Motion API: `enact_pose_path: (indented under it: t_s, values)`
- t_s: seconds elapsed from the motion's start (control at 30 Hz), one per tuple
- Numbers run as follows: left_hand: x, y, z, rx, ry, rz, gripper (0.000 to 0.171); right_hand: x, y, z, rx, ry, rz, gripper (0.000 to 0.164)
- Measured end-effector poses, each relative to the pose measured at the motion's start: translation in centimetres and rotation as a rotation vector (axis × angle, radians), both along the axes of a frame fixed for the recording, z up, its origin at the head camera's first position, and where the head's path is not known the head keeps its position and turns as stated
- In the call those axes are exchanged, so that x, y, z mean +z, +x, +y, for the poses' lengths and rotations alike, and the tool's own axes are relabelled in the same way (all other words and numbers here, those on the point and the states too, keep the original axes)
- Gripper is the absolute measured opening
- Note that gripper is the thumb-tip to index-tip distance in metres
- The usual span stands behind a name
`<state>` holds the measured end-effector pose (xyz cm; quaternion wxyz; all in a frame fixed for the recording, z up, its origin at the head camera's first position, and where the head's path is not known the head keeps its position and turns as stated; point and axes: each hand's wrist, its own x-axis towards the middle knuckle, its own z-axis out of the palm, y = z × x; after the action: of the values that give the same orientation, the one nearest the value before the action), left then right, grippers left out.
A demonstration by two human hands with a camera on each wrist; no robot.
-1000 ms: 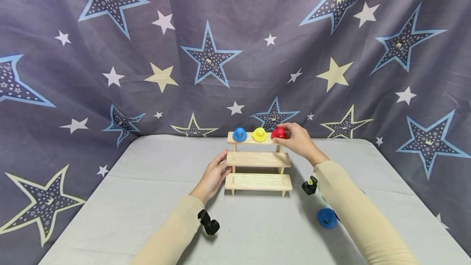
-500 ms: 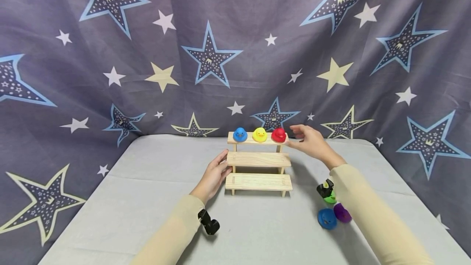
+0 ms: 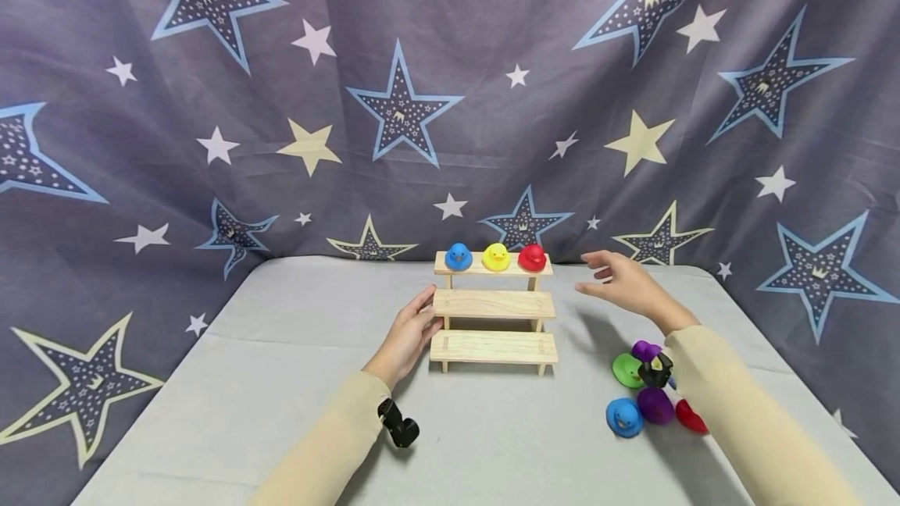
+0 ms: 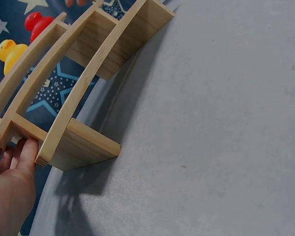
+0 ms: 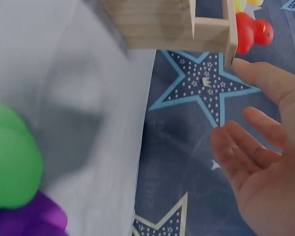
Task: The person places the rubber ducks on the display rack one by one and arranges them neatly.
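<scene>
A three-tier wooden shelf [image 3: 494,303] stands at the table's far middle. My left hand [image 3: 409,338] grips its left end at the middle tier; in the left wrist view the fingers [image 4: 25,156] bend in against the wood. Along the top tier sit a blue rubber duck [image 3: 458,257], a yellow rubber duck [image 3: 496,257] and a red rubber duck [image 3: 532,258]. To the right of the shelf, my right hand [image 3: 628,285] hovers with relaxed fingers and holds nothing. In the right wrist view the red duck lies beyond its fingertips, apart from them.
More ducks lie on the table [image 3: 506,443] at the right: a blue one [image 3: 624,418], a green one [image 3: 627,371], a purple one [image 3: 655,406], another purple one [image 3: 645,350] and a red one [image 3: 691,417], partly behind the right sleeve. A starry cloth [image 3: 450,100] hangs behind.
My right hand has let go of the red duck on the top tier and drawn away to the right. More ducks show beside its sleeve. The left hand stays on the shelf.
</scene>
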<state>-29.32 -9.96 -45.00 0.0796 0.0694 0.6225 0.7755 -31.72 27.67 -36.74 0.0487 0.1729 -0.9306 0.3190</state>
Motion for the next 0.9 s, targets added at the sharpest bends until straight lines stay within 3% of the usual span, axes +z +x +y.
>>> enact_pose_path:
  t_s: [0.3,0.9]
  values:
    - [0.2,0.0,0.1,0.003,0.006,0.000,0.053,-0.6,1.5,2.4,0.045,0.032,-0.025,0.054]
    - [0.0,0.0,0.0,0.010,0.013,-0.009,0.053,-3.0,4.6,6.3,0.100,0.060,-0.171,0.047]
